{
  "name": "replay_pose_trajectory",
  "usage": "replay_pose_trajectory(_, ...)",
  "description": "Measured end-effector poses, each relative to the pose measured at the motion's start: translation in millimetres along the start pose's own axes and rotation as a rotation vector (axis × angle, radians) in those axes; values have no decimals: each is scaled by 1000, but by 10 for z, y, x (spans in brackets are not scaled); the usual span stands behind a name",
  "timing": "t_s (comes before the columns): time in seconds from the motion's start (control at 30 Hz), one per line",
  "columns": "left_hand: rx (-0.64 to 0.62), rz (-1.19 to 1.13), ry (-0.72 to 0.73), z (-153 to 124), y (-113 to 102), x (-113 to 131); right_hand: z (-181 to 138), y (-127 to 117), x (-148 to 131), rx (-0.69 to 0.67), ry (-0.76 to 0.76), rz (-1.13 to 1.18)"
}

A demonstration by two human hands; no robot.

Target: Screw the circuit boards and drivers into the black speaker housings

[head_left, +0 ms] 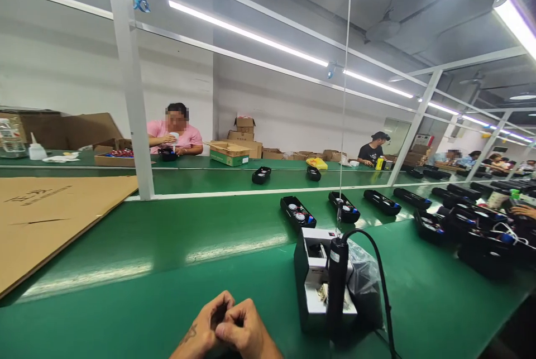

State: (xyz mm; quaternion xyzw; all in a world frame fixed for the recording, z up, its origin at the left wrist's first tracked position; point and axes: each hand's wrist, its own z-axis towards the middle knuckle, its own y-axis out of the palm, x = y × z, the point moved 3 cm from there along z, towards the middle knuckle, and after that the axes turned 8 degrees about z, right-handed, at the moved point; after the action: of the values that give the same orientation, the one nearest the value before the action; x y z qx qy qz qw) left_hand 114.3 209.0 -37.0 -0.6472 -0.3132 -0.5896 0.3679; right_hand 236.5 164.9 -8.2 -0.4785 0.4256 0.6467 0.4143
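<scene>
At the bottom middle of the head view, my left hand and my right hand meet above the green bench. Both have curled fingers, and the right thumb lies across towards the left hand. Whatever may be between them is hidden. Just right of them stands a black and white screw feeder, with small brass-coloured pieces in its front tray. A black electric screwdriver hangs upright on a line in front of it, its cable looping right. Behind the feeder, a clear plastic bag rests against its side.
Open black housings with round parts, such as this housing, line the green belt. More housings are piled at right beside another person's hand. A cardboard sheet lies left. White frame posts rise beyond; co-workers sit behind.
</scene>
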Motion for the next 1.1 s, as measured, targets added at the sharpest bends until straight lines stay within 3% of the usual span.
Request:
replay_pose_trajectory(0.27,57,17,3,-50,-2,11,37,-32,16,0,15,77)
replay_pose_trajectory(0.53,-17,-52,15,-148,29,98,39,-34,19,-14,-3,92)
replay_pose_trajectory(1.1,12,-183,101,-186,73,188,49,-63,5,-13,-5,143)
